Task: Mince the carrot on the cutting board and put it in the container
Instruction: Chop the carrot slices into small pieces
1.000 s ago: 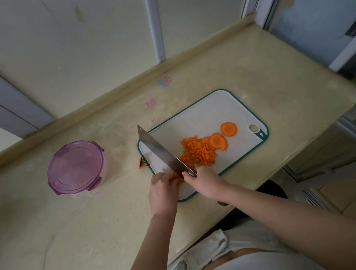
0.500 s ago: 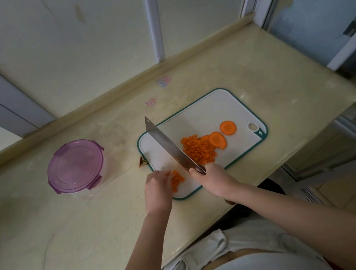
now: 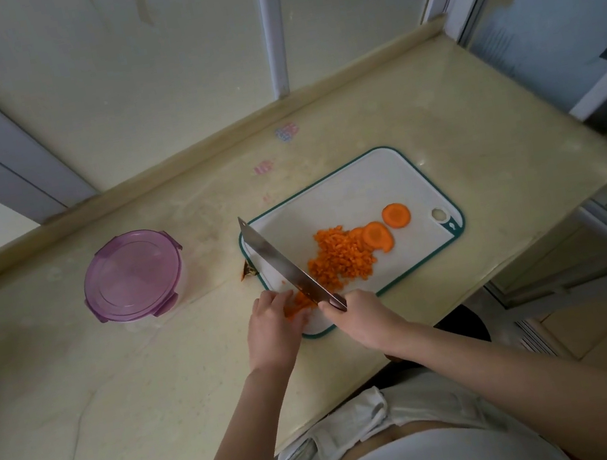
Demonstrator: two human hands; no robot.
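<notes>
A white cutting board with a green rim lies on the counter. A heap of minced carrot sits at its middle, with two round carrot slices to the right. My right hand grips the handle of a cleaver, whose blade points away to the upper left. My left hand holds down a small piece of carrot at the board's near left corner, right beside the blade. The round container with a purple lid stands closed on the counter to the left.
The beige stone counter ends at a wall ledge behind and drops off at the right and near edges. A small carrot scrap lies just off the board's left edge. Faded stickers mark the counter near the wall.
The cleaver lifted and shifted right half a second ago, and its blade has now come back left against the carrot piece under my left hand. The container has not moved.
</notes>
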